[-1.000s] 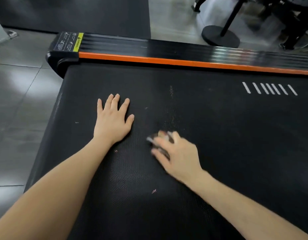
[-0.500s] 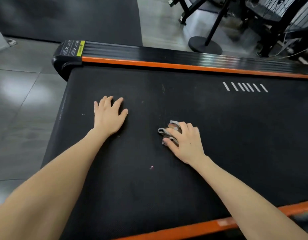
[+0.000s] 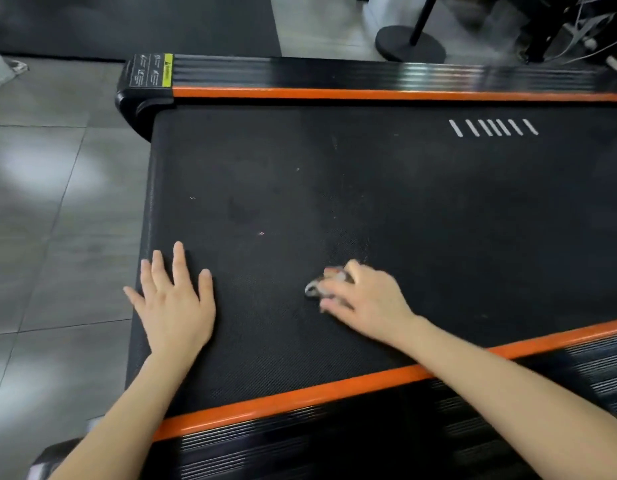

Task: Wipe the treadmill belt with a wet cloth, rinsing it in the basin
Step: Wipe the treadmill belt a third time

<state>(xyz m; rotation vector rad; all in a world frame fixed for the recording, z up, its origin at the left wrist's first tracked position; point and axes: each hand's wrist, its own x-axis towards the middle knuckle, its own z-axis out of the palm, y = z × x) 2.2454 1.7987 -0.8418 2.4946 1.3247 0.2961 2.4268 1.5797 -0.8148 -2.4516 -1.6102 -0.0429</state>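
Grey and wadded small, the cloth (image 3: 315, 289) sits under my right hand (image 3: 365, 299), my fingers curled over it and pressing it onto the belt (image 3: 438, 220), not far from the near orange rail (image 3: 282, 400). The hand is blurred, so I can't tell how much cloth is folded beneath it. My left hand (image 3: 173, 306) lies flat with its fingers straight, holding nothing, at the belt's end edge. I judge it is there to stop the belt sliding under the stroke.

To wipe well I'd spread the cloth wider, press evenly and overlap each pass. Pale specks (image 3: 261, 233) lie just beyond, between my hands, and they look like the next patch to cover. Further out are the white stripes (image 3: 494, 128) and the far rail (image 3: 369, 93).

On the left, my bracing hand is in the cloth's way and would have to shift. The basin is out of view, so rinsing means turning away. A stand base (image 3: 411, 46) sits on the floor behind the treadmill, well apart.
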